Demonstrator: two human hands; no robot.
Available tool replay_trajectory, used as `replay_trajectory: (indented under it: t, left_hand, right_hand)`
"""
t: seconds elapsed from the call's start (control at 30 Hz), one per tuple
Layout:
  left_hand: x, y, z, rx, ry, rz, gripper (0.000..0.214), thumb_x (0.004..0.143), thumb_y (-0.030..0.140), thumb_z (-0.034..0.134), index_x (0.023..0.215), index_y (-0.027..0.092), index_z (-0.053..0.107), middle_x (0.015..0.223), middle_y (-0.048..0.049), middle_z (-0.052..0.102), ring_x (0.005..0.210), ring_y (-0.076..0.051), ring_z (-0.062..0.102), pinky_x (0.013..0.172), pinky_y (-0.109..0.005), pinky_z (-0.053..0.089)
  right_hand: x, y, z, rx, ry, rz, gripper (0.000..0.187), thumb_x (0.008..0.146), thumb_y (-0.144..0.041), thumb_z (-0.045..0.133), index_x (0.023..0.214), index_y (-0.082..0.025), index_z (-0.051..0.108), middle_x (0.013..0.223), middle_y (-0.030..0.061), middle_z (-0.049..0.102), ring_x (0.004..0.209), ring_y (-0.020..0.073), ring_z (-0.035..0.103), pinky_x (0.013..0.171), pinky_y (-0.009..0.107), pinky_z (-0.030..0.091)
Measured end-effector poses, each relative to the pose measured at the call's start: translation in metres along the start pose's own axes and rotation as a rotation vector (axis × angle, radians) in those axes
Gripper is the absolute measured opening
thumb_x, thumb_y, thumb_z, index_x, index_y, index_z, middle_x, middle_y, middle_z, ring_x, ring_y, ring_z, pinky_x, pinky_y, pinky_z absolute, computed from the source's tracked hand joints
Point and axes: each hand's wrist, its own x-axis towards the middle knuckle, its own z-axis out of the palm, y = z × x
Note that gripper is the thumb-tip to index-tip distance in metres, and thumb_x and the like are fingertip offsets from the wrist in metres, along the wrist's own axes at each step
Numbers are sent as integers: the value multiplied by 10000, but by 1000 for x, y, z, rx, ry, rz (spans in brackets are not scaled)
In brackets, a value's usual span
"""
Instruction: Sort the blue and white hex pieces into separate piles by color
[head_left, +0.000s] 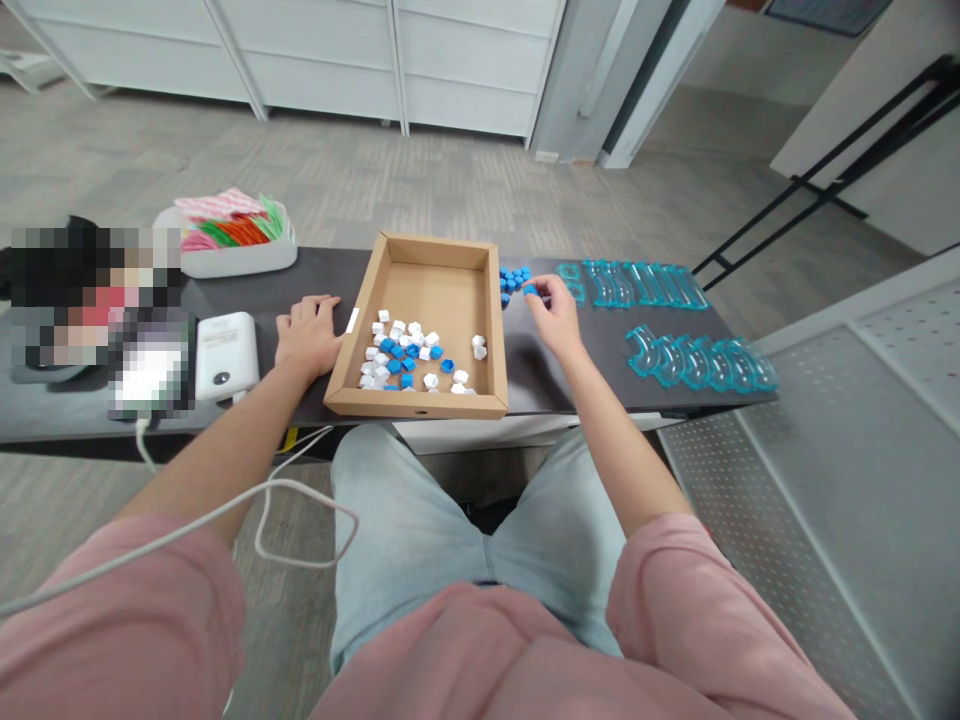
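Observation:
My right hand (556,312) pinches a small blue hexagonal piece (530,290) between thumb and fingers, just above the table. Beside those fingertips lies a cluster of similar blue pieces (516,275), close to the right wall of a shallow cardboard box (497,345). Inside the box, white pieces (373,367) and blue pieces (394,367) are scattered together, mostly toward the near left. My left hand (309,335) rests on the table with its fingers stretched out, against or very near the box's left side; it holds nothing.
Clear teal plastic parts lie in rows (645,284) and a curved stack (697,360) on the right of the dark table (600,375). Leftward are a white power bank (226,355), a phone with a cable, and a white tub (240,262) of coloured strips. A white cable (270,484) crosses my left arm.

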Motion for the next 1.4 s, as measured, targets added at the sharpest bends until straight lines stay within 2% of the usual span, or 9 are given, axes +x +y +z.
replay_trajectory:
  t: [0.2, 0.33, 0.47, 0.6, 0.73, 0.83, 0.97, 1.1, 1.4]
  left_hand:
    - [2, -3, 4, 7, 30, 18, 848, 1039, 522, 520, 1805, 160, 503, 1801, -275, 496, 1648, -496, 449, 1338, -636, 373]
    - [3, -7, 8, 17, 34, 27, 835, 1048, 515, 523, 1806, 165, 509, 1799, -268, 508, 1642, -499, 465, 1335, -637, 388]
    - [5, -9, 9, 22, 22, 33, 833, 1065, 532, 511, 1818, 174, 504, 1806, -261, 501, 1657, -492, 457, 1339, -631, 390]
    - [5, -10, 10, 29, 17, 34, 827, 1072, 507, 483, 1816, 147, 504, 1817, -259, 488, 1667, -479, 450, 1344, -622, 388]
    - [5, -11, 11, 24, 24, 31, 828, 1040, 444, 520, 1813, 148, 511, 1811, -248, 502, 1659, -471, 459, 1339, -612, 394]
    - [5, -11, 12, 8, 32, 39, 838, 1025, 442, 543, 1810, 151, 522, 1812, -245, 503, 1652, -480, 461, 1332, -620, 396]
    - [4, -11, 11, -10, 30, 38, 836, 1055, 492, 514, 1805, 122, 524, 1814, -258, 495, 1661, -485, 448, 1336, -632, 382]
    - [2, -10, 8, -41, 24, 57, 836, 1100, 531, 481, 1807, 87, 513, 1824, -276, 482, 1670, -488, 436, 1342, -648, 360]
    - [3, -13, 10, -64, 34, 47, 797, 1114, 550, 504, 1791, 133, 542, 1812, -266, 502, 1651, -477, 464, 1335, -637, 371]
  right_hand:
    - [-6, -86, 19, 129, -366, -353, 401, 1161, -512, 608, 1413, -239, 759, 1385, 145, 754, 1317, 336, 697, 1207, 541, 577]
    - [-6, -100, 37, 205, -491, -371, 509, 1213, -619, 528, 1503, -256, 735, 1460, 145, 751, 1380, 323, 692, 1245, 542, 569]
    - [18, -53, 32, 226, -303, -281, 505, 1219, -568, 425, 1397, -242, 768, 1364, 144, 771, 1327, 323, 713, 1245, 562, 558]
    - [49, 19, 11, 97, -192, -125, 586, 1021, -568, 660, 1504, -242, 724, 1498, 180, 717, 1440, 398, 664, 1279, 650, 527]
    - [72, 66, -1, -161, -482, -66, 1288, 674, -594, 967, 1796, -161, 505, 1878, 278, 385, 1758, 563, 323, 1432, 757, 292]
    - [87, 74, 9, -287, -601, -55, 1445, 668, -622, 977, 1885, -144, 361, 1954, 281, 244, 1806, 595, 186, 1442, 786, 215]
    - [94, 65, 28, -385, -644, -93, 1094, 863, -520, 806, 1831, -143, 461, 1879, 262, 428, 1749, 541, 326, 1418, 754, 266]
    - [82, 51, 36, -482, -539, -106, 666, 1020, -437, 628, 1625, -160, 663, 1701, 259, 604, 1543, 494, 524, 1300, 710, 407]
    - [38, 20, 24, -592, -444, -60, 332, 1101, -370, 588, 1330, -193, 750, 1459, 243, 712, 1331, 439, 627, 1102, 574, 552]
